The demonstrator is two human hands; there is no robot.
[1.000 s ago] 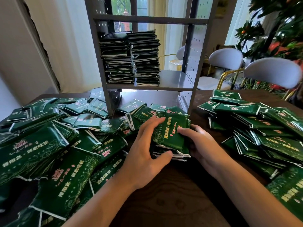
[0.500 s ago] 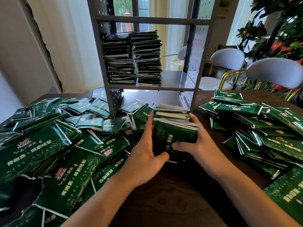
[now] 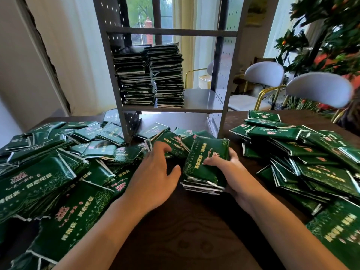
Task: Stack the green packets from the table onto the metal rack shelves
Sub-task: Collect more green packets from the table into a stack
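A small bundle of green packets [image 3: 206,166] lies tilted on the dark wooden table [image 3: 194,240], just in front of the metal rack [image 3: 167,110]; the right hand [image 3: 228,170] grips its right side, thumb curled over the top packet; the left hand [image 3: 155,178] is spread with relaxed fingers, reaching to loose packets [image 3: 171,145] beside the bundle; two tall stacks [image 3: 152,75] stand on the rack's shelf; heaps of packets [image 3: 48,172] cover the table left and right; two pale chairs [image 3: 319,88] stand behind.

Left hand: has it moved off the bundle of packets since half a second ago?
Yes. The left hand has let go of the bundle and shifted left, toward the rack's front left post.
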